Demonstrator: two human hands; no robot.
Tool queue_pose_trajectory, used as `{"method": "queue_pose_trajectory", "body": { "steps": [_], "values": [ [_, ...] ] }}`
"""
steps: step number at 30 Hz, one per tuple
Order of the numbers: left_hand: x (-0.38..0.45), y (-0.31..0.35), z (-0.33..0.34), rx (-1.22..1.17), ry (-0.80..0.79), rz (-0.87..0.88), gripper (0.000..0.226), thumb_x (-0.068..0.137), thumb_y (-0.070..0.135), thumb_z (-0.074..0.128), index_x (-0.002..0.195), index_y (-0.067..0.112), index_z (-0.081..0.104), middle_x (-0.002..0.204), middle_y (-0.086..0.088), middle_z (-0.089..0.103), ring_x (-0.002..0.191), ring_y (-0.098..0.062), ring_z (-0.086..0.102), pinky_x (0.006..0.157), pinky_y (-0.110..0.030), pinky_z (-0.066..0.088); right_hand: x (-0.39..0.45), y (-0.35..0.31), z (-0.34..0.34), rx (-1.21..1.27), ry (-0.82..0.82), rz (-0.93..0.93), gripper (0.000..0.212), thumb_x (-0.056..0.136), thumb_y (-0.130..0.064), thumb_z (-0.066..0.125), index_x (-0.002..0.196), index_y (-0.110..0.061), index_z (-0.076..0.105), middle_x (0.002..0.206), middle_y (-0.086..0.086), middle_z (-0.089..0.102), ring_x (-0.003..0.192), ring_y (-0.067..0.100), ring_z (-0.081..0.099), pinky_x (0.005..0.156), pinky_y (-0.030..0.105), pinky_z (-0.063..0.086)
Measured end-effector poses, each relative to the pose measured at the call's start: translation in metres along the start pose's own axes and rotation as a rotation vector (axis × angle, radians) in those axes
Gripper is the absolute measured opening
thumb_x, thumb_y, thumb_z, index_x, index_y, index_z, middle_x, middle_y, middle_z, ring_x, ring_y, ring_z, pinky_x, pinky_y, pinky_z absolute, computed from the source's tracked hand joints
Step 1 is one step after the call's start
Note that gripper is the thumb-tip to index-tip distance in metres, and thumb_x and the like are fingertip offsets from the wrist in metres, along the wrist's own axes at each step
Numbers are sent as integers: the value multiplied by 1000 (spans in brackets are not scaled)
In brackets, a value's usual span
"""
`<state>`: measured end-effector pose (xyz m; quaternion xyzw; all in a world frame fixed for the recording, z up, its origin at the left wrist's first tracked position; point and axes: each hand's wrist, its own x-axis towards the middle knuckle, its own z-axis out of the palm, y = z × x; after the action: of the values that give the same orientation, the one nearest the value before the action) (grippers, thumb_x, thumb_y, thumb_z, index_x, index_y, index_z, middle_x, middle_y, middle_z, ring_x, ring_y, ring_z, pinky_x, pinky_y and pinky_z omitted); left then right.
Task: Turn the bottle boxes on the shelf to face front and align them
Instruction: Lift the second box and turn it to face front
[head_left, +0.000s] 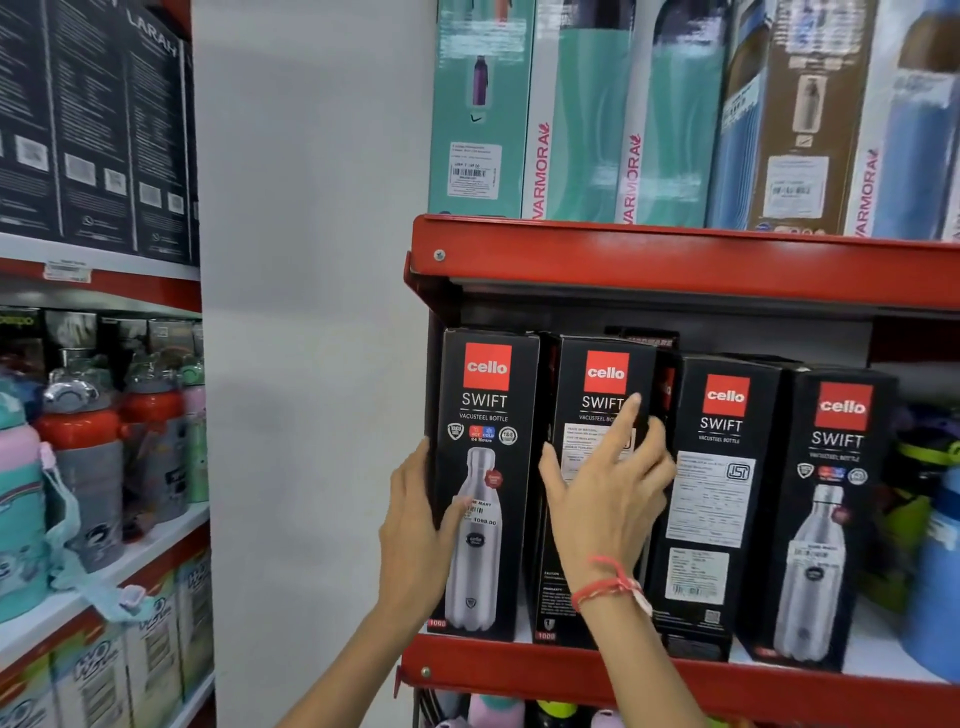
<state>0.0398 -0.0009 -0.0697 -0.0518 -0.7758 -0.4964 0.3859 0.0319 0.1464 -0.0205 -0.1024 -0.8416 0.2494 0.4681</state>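
Four black Cello Swift boxes stand upright in a row on the red shelf. The leftmost box shows its bottle picture to the front. The second box shows a printed label panel, set slightly back and angled. The third box also shows a label side, and the fourth box shows the bottle picture.

My left hand clasps the leftmost box: fingers flat along its left edge, thumb across the front beside the price sticker. My right hand lies open over the second box's front, fingers spread, index raised near the word SWIFT, other fingertips reaching the gap toward the third box; not closed on anything. A red thread circles that wrist. My hands sit apart, one per box.

Above, teal and blue Varmora boxes. Left, another rack with kids' bottles.
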Motion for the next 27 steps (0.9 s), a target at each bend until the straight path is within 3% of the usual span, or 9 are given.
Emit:
{"method": "queue_pose_trajectory", "body": {
  "steps": [4, 6, 9, 12, 13, 14, 20, 24, 27],
  "values": [
    [-5, 14, 6, 50, 139, 111, 54, 91, 21, 60, 141, 20, 39, 145, -3, 38, 130, -6, 37, 104, -23, 36, 6, -3, 4, 108, -111, 36, 110, 76, -55, 68, 153, -20, -2, 141, 27, 33, 102, 41, 52, 70, 47, 55],
    [-5, 19, 8, 27, 154, 177, 50, 92, 21, 60, 138, 19, 43, 141, -2, 42, 131, -12, 41, 107, -27, 38, 12, 0, 6, 186, -119, 18, 112, 76, -52, 71, 152, -24, -6, 142, 27, 32, 104, 42, 52, 73, 46, 54],
    [7, 16, 6, -57, 96, 166, 46, 91, 21, 62, 134, 25, 46, 126, 8, 54, 117, -13, 56, 100, -40, 50, 6, -1, 5, 272, -149, -67, 113, 76, -54, 69, 151, -29, -12, 147, 26, 28, 114, 40, 51, 80, 42, 51],
    [3, 21, 3, -108, -1, 135, 48, 88, 19, 66, 131, 29, 48, 116, 11, 61, 109, -8, 60, 97, -37, 52, -2, 1, -8, 388, -126, -170, 113, 75, -57, 68, 148, -36, -15, 148, 22, 28, 122, 37, 49, 89, 41, 49],
    [-24, 53, 25, -77, -21, 100, 49, 87, 20, 67, 131, 29, 47, 117, 11, 61, 111, -6, 59, 98, -35, 51, 5, 39, -36, 421, -155, -199, 113, 74, -56, 69, 148, -38, -14, 149, 20, 28, 124, 35, 48, 91, 42, 49],
    [-53, 84, 45, -105, -39, 54, 51, 86, 21, 69, 131, 29, 47, 119, 10, 60, 113, -3, 57, 99, -34, 50, 11, 76, -67, 449, -186, -231, 113, 74, -56, 70, 148, -40, -14, 149, 17, 28, 124, 34, 49, 91, 41, 48],
    [-46, 87, 31, -161, -287, -9, 98, 65, 40, 78, 149, 31, 26, 148, 3, 42, 135, -10, 40, 112, -36, 38, 14, 82, -88, 707, -287, -322, 115, 70, -47, 78, 149, -45, -5, 135, -9, 30, 111, -2, 38, 90, 23, 37],
    [-45, 90, 23, -217, -387, 15, 98, 70, 16, 81, 142, 42, 21, 133, 24, 42, 117, 20, 44, 98, -11, 41, 27, 90, -92, 860, -466, -351, 111, 69, -44, 80, 148, -51, 2, 144, -20, 28, 134, -2, 33, 113, 37, 34],
    [-50, 88, 25, -227, -310, 46, 91, 67, 15, 83, 137, 41, 33, 121, 16, 63, 108, 2, 63, 94, -25, 54, 38, 98, -93, 934, -628, -360, 103, 73, -39, 79, 145, -56, 7, 147, -22, 32, 134, 2, 40, 111, 46, 39]
  ]
}}
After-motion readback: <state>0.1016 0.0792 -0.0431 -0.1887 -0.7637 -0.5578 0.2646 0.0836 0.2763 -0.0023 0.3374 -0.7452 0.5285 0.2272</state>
